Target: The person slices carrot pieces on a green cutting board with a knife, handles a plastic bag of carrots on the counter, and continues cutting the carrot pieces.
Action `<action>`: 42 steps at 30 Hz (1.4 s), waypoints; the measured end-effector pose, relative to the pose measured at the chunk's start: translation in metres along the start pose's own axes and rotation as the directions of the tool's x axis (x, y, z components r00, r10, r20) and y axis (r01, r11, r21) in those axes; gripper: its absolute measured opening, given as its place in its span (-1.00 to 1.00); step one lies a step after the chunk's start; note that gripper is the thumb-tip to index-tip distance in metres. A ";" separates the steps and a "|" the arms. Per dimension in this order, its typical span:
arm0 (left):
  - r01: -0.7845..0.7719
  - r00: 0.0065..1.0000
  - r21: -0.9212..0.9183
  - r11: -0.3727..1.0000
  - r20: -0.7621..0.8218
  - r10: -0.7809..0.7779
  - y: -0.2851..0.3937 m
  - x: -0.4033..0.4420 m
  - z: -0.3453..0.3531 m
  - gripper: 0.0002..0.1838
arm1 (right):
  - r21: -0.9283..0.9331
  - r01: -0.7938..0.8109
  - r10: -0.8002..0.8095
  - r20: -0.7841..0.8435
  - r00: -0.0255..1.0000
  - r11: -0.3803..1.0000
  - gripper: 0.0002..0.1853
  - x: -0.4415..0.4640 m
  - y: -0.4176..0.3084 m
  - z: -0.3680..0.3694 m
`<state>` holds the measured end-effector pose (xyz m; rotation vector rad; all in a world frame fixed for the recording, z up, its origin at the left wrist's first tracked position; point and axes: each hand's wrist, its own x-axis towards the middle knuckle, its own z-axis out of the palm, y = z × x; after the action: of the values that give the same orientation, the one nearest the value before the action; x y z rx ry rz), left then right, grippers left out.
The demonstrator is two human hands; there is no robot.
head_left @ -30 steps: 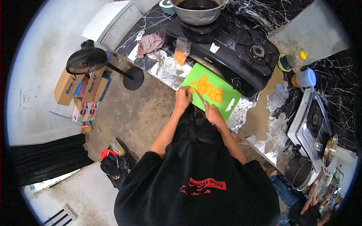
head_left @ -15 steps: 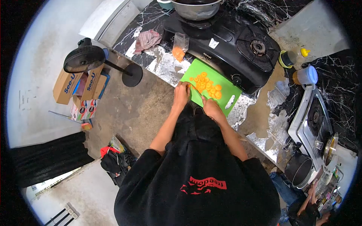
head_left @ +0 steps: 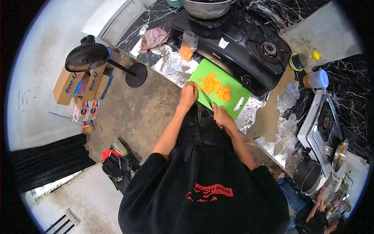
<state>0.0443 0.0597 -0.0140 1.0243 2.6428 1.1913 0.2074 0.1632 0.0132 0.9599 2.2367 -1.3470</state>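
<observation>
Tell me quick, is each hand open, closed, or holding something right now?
Left hand: curled at the green board; whether it holds anything can't be told.
Right hand: closed, holding the knife.

Orange slices point(head_left: 215, 85) cluster on the green board point(head_left: 230, 106) — knife point(head_left: 207, 97) slanting beside them.

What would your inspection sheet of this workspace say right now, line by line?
Surface: counter, its silver covering torn and peeling.
Job's things: green board with orange slices; knife, blade over the board.
Clutter: cloth and bag of orange bits at left; bottle and tub at right.
Hands: left hand curled at the board's left edge, any grip hidden; right hand closed on the knife.
Cables: nothing seen near the board.
Surroundings: stove behind the board, fan at left, another person at lower right.
</observation>
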 end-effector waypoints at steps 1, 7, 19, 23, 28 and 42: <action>0.054 0.998 -0.071 0.996 0.014 -0.054 -0.002 0.001 0.000 -0.90 | 0.044 -0.068 0.066 0.057 0.996 0.997 -0.23 -0.002 -0.003 -0.002; 0.238 0.970 -0.256 0.937 0.119 -0.214 -0.016 0.008 -0.004 -0.86 | 0.038 -0.036 0.036 0.000 0.999 0.999 -0.20 0.005 0.010 0.001; 0.167 0.970 -0.097 0.981 0.193 -0.146 -0.009 0.015 -0.007 -0.77 | 0.132 -0.189 0.177 0.101 0.979 0.973 -0.18 -0.013 -0.006 -0.009; 0.057 0.976 -0.076 0.995 0.215 -0.039 -0.011 0.013 -0.009 -0.69 | 0.094 -0.151 0.147 0.051 0.988 0.984 -0.19 -0.006 0.009 0.008; -0.085 0.959 -0.054 0.995 0.266 0.096 -0.012 0.019 -0.015 -0.69 | 0.057 -0.082 0.082 0.003 0.997 0.995 -0.22 -0.008 0.009 0.012; -0.112 0.956 -0.157 0.981 0.252 0.150 -0.011 0.013 -0.019 -0.75 | 0.002 -0.039 0.039 -0.106 0.994 0.999 -0.27 0.005 0.000 0.019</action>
<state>0.0220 0.0501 -0.0057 1.2517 2.2859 1.1550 0.2026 0.1482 0.0009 1.0934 2.2829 -1.3076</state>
